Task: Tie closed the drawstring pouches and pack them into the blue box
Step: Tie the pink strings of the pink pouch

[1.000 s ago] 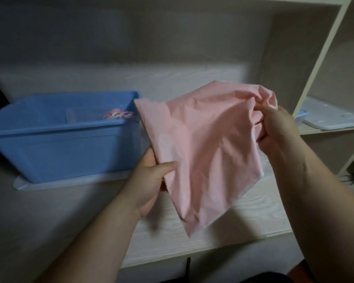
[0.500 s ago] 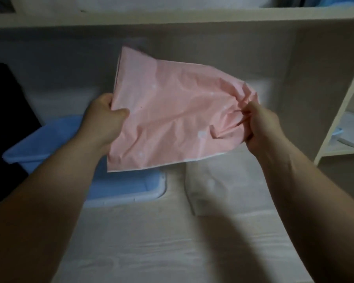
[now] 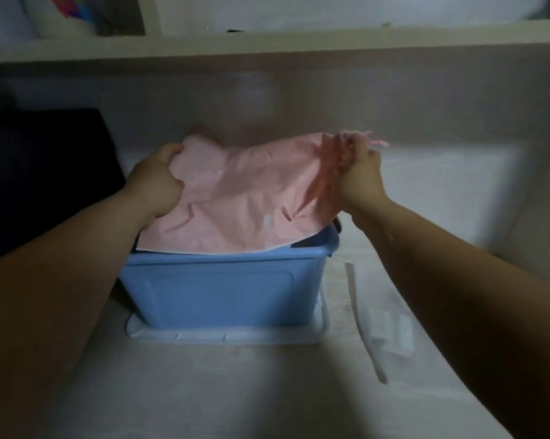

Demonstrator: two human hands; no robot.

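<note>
In the head view, the pink pouch [image 3: 235,198] is lying spread over the open top of the blue box [image 3: 223,286]. The box is standing on a white lid [image 3: 229,339] towards the table's [image 3: 235,391] back edge. The left hand [image 3: 158,182] is gripping the pouch's left end with curled fingers. The right hand [image 3: 359,179] is clenching its gathered end, with the drawstring [image 3: 378,142] poking out beyond.

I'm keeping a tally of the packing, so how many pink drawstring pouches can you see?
1. The pink pouch is spread over the blue box, held by the left hand and right hand. Others may be hidden beneath it inside the box.
</note>
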